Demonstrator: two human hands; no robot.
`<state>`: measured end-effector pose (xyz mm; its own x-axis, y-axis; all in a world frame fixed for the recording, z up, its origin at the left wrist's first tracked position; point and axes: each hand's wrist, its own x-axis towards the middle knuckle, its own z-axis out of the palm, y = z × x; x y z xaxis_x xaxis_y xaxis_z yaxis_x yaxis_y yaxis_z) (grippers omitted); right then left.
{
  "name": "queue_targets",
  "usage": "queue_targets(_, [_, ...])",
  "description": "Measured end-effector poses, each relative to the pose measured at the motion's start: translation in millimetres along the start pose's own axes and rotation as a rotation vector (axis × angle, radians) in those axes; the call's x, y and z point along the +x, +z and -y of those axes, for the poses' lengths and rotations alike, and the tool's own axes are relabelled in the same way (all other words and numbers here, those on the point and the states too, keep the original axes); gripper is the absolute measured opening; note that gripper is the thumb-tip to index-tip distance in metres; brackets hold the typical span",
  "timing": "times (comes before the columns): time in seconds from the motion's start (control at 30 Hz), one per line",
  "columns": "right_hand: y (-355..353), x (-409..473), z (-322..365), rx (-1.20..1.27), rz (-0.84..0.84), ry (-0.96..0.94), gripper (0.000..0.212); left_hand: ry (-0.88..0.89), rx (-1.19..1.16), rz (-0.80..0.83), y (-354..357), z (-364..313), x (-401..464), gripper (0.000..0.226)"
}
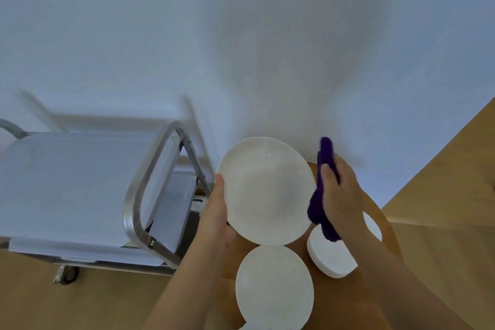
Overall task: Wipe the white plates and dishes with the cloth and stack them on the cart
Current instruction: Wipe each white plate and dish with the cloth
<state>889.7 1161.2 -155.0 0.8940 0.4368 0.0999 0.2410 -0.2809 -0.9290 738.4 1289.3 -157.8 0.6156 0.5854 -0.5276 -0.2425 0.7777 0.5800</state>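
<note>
- plate (265,190), white and round, is held up tilted toward the camera above the round wooden bench (380,211).
- left hand (217,211) grips the plate's left rim, thumb on the front face, the other fingers hidden behind it.
- right hand (340,193) clenches a dark purple cloth (320,195) just beside the plate's right rim; whether cloth and rim touch cannot be told.
- second white plate (274,286) lies flat on the bench below the held one.
- white dish (330,256) sits on the bench to the right, under the right wrist; another white piece (373,225) shows beyond the forearm.
- metal cart (80,190) with a tubular handle (150,185) stands on the wood floor to the left, near the bench, its top shelf bare.
</note>
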Motion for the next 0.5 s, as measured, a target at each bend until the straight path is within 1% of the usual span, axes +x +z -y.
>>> queue_targets(0.07, [14.7,1.0,0.7,-0.315,0.016,-0.137,0.036,-0.004,0.066,0.028,5.5,8.3,-2.8,0.054])
queue_targets(0.1, [24.3,-0.8,-0.2,-0.467,0.027,-0.169,0.041,-0.018,0.095,0.036,7.4,12.4,-3.5,0.058])
queue_targets(0.13, [33.2,-4.0,-1.1,-0.566,0.046,-0.182,0.044,-0.031,0.114,0.056,9.4,15.7,-4.4,0.063])
queue_targets(0.2, [46.7,-12.0,-0.8,-0.663,0.083,-0.211,0.047,-0.04,0.143,0.089,13.5,18.7,-5.4,0.067])
queue_targets(0.27, [58.0,-22.9,3.2,-0.647,0.106,-0.284,0.049,0.005,0.235,0.117,15.3,21.0,-4.8,0.062])
queue_targets(0.33, [68.5,-37.4,10.1,-0.536,0.15,-0.371,0.046,0.04,0.318,0.082,15.3,25.0,-4.5,0.053])
queue_targets(0.4, [73.3,-53.6,13.6,-0.503,0.213,-0.506,0.04,0.035,0.26,-0.004,14.5,23.3,-3.9,0.049])
queue_targets(0.5, [63.4,-69.0,5.2,-0.368,0.427,-0.641,0.035,0.006,0.182,-0.079,7.8,8.3,1.7,0.057])
